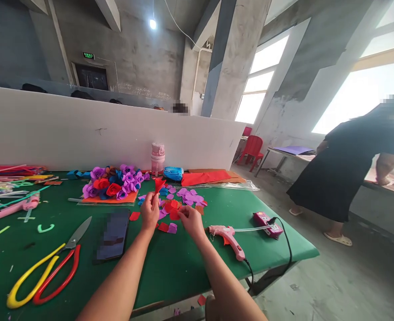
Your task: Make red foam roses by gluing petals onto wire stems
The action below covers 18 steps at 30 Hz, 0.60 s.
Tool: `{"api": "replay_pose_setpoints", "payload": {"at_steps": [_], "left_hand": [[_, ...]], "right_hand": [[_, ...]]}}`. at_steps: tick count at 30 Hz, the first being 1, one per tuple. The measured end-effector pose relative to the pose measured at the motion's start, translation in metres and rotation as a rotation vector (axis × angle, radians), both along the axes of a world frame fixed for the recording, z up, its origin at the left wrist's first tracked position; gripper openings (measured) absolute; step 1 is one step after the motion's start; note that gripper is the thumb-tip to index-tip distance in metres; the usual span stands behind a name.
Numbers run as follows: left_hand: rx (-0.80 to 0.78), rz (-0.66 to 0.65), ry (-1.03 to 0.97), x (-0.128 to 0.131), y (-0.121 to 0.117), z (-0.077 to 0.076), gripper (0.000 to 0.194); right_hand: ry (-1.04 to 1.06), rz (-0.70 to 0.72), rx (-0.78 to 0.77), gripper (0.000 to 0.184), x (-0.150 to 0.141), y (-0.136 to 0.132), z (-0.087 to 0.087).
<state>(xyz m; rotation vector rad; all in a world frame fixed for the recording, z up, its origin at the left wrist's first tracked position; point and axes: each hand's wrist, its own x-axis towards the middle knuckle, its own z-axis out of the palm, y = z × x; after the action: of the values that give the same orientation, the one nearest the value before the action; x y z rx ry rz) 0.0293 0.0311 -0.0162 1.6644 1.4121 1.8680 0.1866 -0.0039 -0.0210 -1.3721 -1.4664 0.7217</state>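
Observation:
My left hand (150, 210) is closed around the base of a red paper flower (159, 183), its flared top pointing up. My right hand (190, 220) has its fingers pinched on a red paper petal (174, 215) at the near side of the petal pile. Loose purple petals (190, 196) lie just behind my hands, mixed with red and blue ones. Right of my right hand rests a pink glue gun (228, 236) with a clear glue stick in its back. Finished paper roses (113, 183) in purple, red and blue are bunched to the left.
On the green table (170, 276) lie scissors (59, 263), a phone (112, 236), a second pink glue gun (14, 208) and a power strip (268, 225). A pink bottle (158, 160) stands by the white partition (83, 129). A person in black (347, 156) bends at the right.

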Motion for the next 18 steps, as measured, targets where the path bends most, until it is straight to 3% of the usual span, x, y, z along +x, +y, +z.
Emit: {"api": "replay_pose_setpoints", "payload": {"at_steps": [5,9,12,15,18], "left_hand": [[0.018,0.04,0.053,-0.001,-0.002,0.001,0.02],[0.033,0.051,0.06,-0.002,0.0,0.001,0.019],[0.035,0.038,0.044,-0.001,0.001,0.002,0.018],[0.031,0.071,0.017,-0.001,0.0,0.002,0.02],[0.019,0.106,0.021,-0.001,-0.001,0.001,0.021]], "right_hand": [[-0.233,-0.132,0.202,0.029,-0.002,-0.028,0.013],[-0.283,0.007,0.272,0.016,-0.018,-0.081,0.009],[-0.278,0.061,0.253,0.02,-0.025,-0.105,0.006],[-0.399,0.059,0.256,0.025,-0.015,-0.088,0.025],[-0.576,0.017,0.209,0.021,0.0,-0.031,0.057]]}}
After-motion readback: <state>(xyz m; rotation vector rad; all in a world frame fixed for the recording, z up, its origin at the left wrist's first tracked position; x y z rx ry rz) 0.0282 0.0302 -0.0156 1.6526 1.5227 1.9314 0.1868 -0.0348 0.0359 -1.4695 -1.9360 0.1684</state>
